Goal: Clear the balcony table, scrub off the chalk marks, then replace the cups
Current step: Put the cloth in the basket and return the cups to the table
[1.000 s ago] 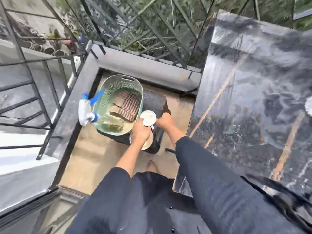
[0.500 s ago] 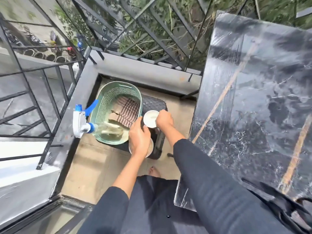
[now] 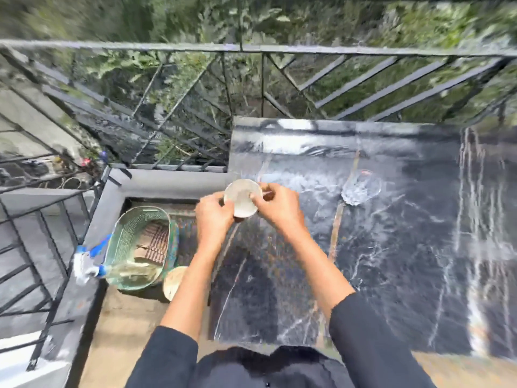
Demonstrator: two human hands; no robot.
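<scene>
Both your forearms reach forward from dark sleeves and meet over the far left part of the bench (image 3: 391, 247), close to its left edge. Your left hand (image 3: 214, 217) comes in from the left with its back turned up, and its grip is curled round the left side of the cup (image 3: 241, 198). Your right hand (image 3: 277, 208) comes in from the right, wrist a little higher, with thumb and fingertips pinching the cup's right rim. So both grips are closed on the same cup, and it is held between them just above the dark, white-veined bench top rather than set down. The cup is round and pale, tipped so that its creamy inside faces you. A brownish edge shows below it and at its right, possibly the outer wall, though the blur makes that uncertain. A second cup (image 3: 173, 282), also pale inside, sits low down beside the bench's left edge, touching or nearly touching the near end of a green basket (image 3: 131, 236) that holds a striped cloth. A spray bottle (image 3: 89, 261) with a blue trigger lies against the basket's left side, over the grey ledge (image 3: 156, 182). The bench top looks streaked and wet, with a glassy patch (image 3: 361, 189) to the right of your hands.
</scene>
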